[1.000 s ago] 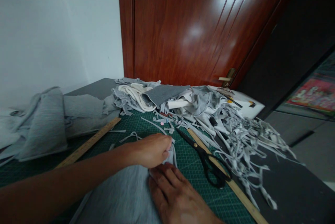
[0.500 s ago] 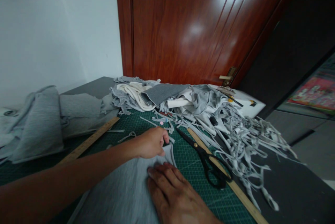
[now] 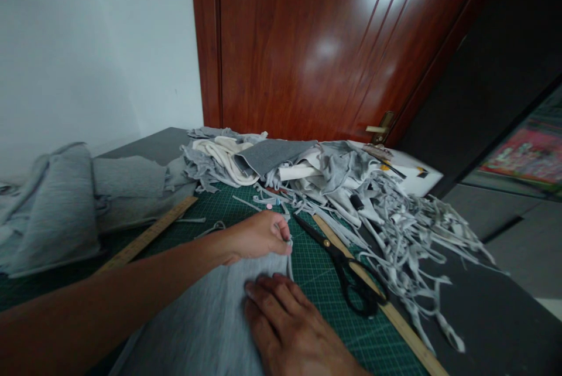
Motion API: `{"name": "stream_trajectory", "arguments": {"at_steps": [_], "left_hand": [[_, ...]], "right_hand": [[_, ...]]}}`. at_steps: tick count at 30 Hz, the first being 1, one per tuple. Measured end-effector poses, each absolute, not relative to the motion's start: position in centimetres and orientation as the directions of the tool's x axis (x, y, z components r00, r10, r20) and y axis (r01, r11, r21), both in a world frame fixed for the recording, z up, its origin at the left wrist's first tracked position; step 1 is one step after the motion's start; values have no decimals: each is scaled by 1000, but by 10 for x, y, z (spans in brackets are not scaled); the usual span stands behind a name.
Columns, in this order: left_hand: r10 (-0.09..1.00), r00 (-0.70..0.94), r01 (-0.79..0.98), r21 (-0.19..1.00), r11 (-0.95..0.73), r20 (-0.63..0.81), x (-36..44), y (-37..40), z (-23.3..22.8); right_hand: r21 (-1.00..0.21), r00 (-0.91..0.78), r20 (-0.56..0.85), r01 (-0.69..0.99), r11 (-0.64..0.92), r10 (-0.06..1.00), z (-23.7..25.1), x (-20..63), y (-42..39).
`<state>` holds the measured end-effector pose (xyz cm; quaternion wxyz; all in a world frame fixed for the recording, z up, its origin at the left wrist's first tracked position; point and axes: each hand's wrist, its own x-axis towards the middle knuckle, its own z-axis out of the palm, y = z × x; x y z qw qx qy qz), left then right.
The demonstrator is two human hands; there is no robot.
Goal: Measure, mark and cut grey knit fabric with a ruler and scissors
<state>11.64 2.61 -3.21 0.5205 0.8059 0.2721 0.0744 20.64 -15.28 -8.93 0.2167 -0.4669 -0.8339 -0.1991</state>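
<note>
1. A piece of grey cloth point(image 3: 206, 317) is spread on the green cutting mat point(image 3: 316, 285), and its near part is cut off by the lower edge of the view.
2. The cloth's long axis is directed away from the wearer and slightly rightward, towards the far right corner, where both layers or a fold may be gathered; which of these it is cannot be told.
3. That corner is pinched between the thumb and fingers of the left hand point(image 3: 262, 236), whose forearm is laid across above the cloth from the left.
4. The right hand point(image 3: 292, 323) is placed palm down, fingers extended and lying close together, over the right side of the cloth; nothing is seen to be gripped by it.
5. Between the two hands, a short stretch of the right edge is left uncovered. The corner lies just beyond the right hand's fingertips, so the left hand is the nearer to it, being already in contact.
6. To the right, apart from the cloth, black scissors point(image 3: 337, 254) are laid across a wooden ruler point(image 3: 408, 329), blades pointed away and leftward. By these, the right hand is the nearer.
</note>
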Motion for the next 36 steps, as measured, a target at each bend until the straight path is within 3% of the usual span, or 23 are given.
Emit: {"name": "stream_trajectory", "arguments": {"at_steps": [6,16,23,30,36], "left_hand": [[586,810,300,870,-391,-15,126,25,-36],[622,715,337,623,-706,319,121,-1,-58],[588,765,322,636,-702,262,115,1,-54],[624,735,196,799,-569,264,93,-38,-60],[610,695,206,708,-676,381,77,-41,-76]], "right_hand": [[119,-470,548,863,491,692,-90,207,-152],[39,-418,536,880,473,733,-91,205,-150],[-32,-359,560,891,452,747,-91,201,-150],[-125,-296,525,901,416,798,-100,201,-150],[-265,-191,286,926,269,939,-96,209,-155]]}}
